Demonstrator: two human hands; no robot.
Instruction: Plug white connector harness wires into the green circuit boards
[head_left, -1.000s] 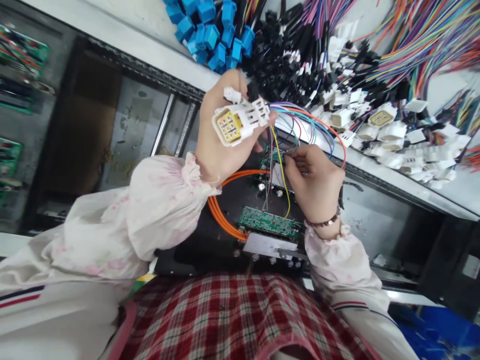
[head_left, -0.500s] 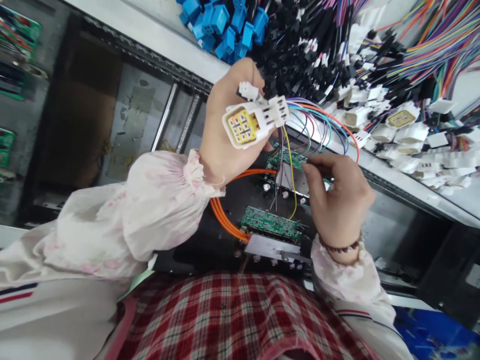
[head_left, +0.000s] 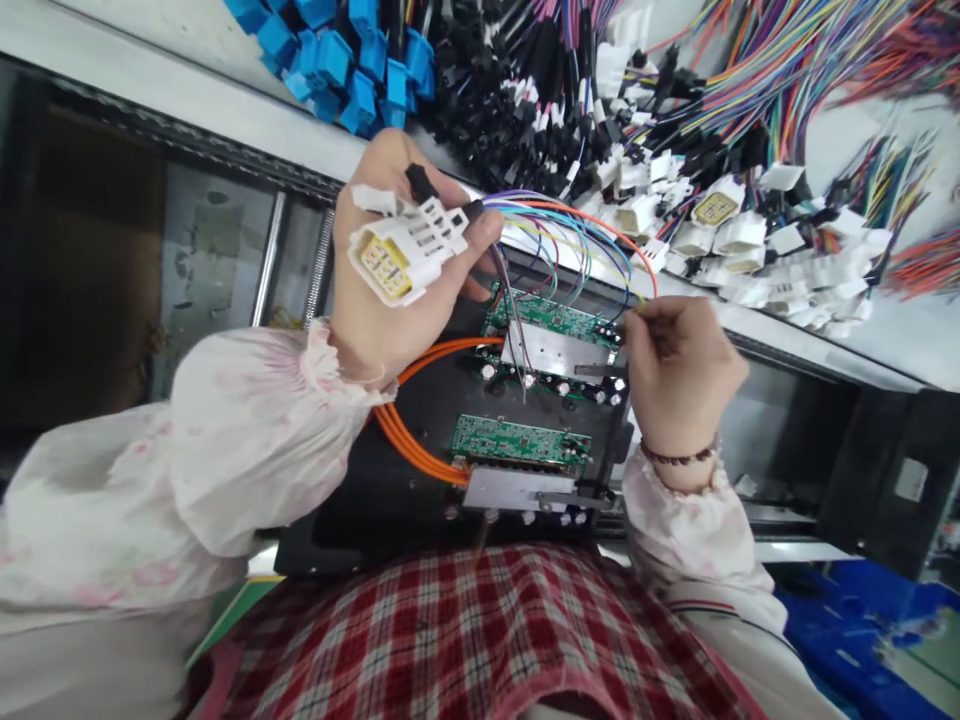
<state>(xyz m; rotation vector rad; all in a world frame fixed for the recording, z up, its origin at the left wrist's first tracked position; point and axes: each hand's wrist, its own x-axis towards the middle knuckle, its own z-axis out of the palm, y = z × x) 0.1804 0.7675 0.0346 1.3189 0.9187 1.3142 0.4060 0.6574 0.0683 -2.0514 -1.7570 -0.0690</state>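
Note:
My left hand (head_left: 409, 270) is closed around a wiring harness. Its white connector (head_left: 397, 262) with a yellow insert lies across the hand's back and thumb side, beside a small black plug (head_left: 421, 184). Coloured wires (head_left: 577, 212) arc from this hand towards the right, while a few thin dark ones hang over the upper circuit board (head_left: 555, 318). At that board's right end, the fingers of my right hand (head_left: 682, 385) pinch thin wire, apparently yellow; its tip is hidden. A second green board (head_left: 521, 440) lies nearer to me, on the same black plate (head_left: 360, 520).
Thick orange cables (head_left: 405, 440) loop along the boards' left side. Behind the rail (head_left: 225, 130) lie heaps of blue connectors (head_left: 330, 60), black plugs (head_left: 510, 110) and white connectors (head_left: 742, 235) with wires. A blue bin (head_left: 840, 620) stands at lower right.
The yellow wire that hung over the nearer board now runs up among the arc towards my right hand. That hand has moved right relative to the boards. The whole view has shifted.

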